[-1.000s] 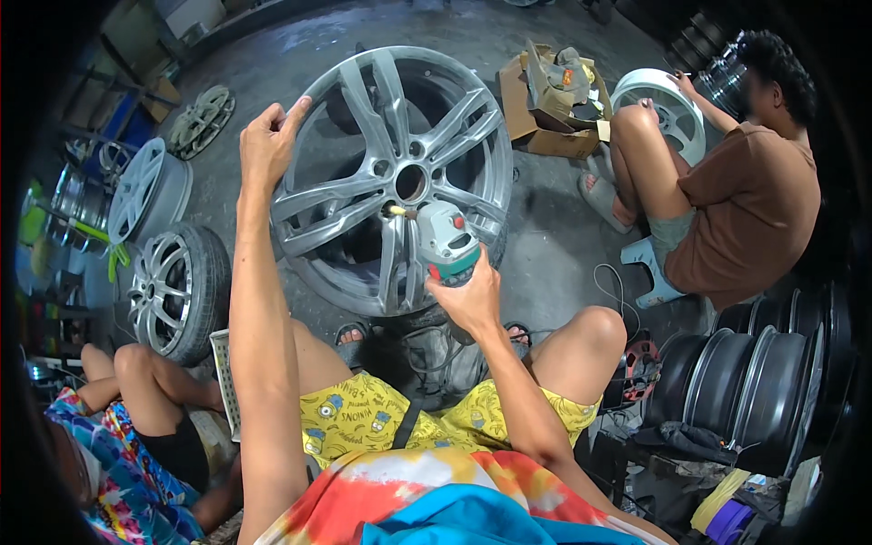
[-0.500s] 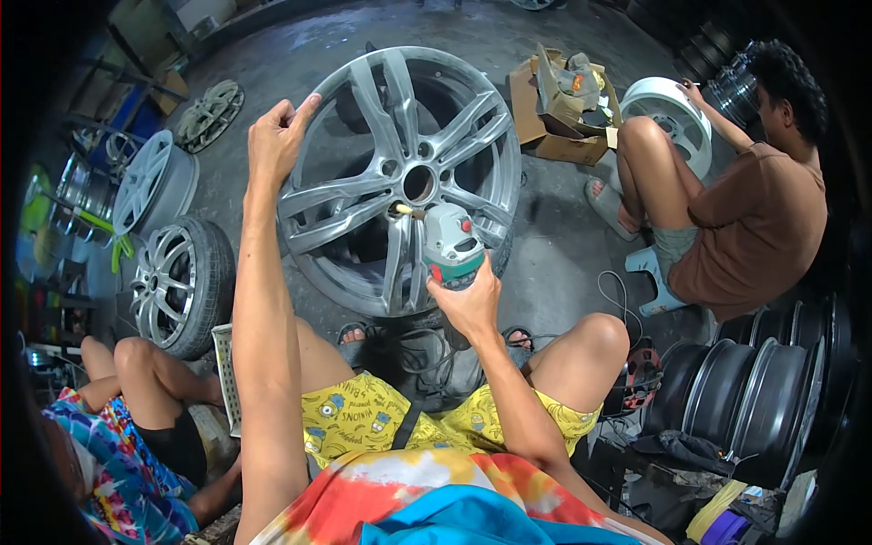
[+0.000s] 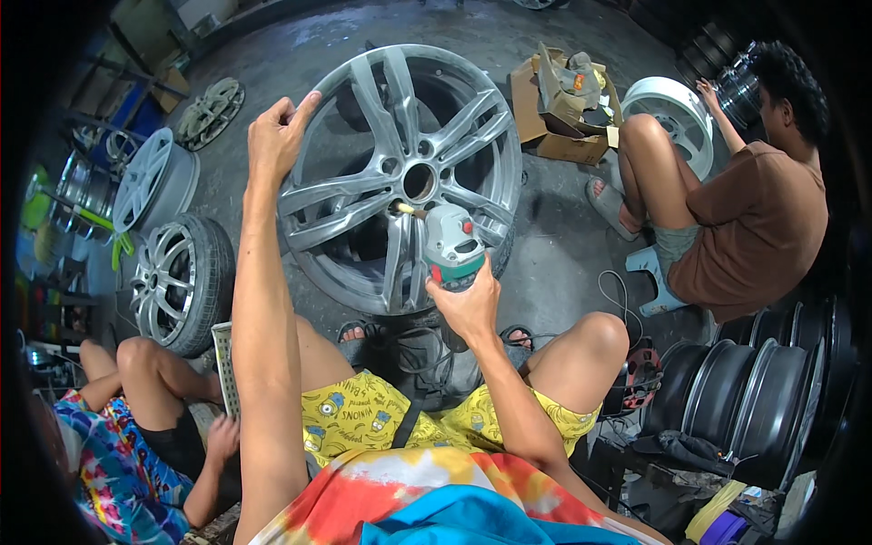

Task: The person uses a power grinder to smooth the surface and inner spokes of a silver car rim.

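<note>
A large silver-grey alloy wheel with paired spokes stands tilted in front of me, its surface dull and scuffed. At its upper left edge, my left hand is closed on the rim, with one finger laid along the lip. My right hand grips an angle grinder with a grey head, a green-and-red body and a red button. A small pale, tapered bit sticks out of the grinder's head. The bit's tip is at a bolt hole just below left of the wheel's centre bore.
At right, a co-worker in a brown shirt sits by a white wheel. Another person sits at lower left. A cardboard box, a tyred wheel, dark rims and a loose cable lie around.
My hands, the grinder and the wheel have barely moved. The right co-worker's hand has lifted off the white wheel. The lower-left person's hand has come up into view.
</note>
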Tool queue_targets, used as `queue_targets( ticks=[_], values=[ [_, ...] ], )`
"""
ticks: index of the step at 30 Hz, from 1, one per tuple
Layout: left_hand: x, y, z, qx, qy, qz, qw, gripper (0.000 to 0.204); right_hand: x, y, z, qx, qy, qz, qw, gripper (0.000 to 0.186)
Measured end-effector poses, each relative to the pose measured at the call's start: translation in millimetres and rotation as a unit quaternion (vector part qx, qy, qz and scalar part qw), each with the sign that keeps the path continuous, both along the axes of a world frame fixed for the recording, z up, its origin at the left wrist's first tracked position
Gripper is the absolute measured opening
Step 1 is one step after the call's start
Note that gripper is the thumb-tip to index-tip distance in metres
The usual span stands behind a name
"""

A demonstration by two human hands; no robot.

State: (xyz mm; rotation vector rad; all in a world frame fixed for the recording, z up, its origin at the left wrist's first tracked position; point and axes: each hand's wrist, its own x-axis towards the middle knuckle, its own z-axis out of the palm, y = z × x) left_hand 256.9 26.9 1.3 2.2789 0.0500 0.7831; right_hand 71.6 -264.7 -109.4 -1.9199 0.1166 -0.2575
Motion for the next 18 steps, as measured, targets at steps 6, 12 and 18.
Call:
queue_targets(
  ticks=[6,12,18],
  values=[
    [-2.5,0.0,0.5,0.001,0.005,0.001,1.0,0.068,-7.0,6.7,4.9,0.022,-0.002,0.007,1.0,0.061],
    [4.4,-8.4,-4.4,0.037,0.022,-0.011,0.999,0.065,-2.6,-4.3,-7.3,0.018,-0.004,-0.027,0.999,0.063],
    [60.9,122.8,-55.1,0.056,0.033,-0.095,0.993,0.037,-12.0,12.9,-11.0,0.097,0.044,-0.016,0.994,0.078]
  ],
)
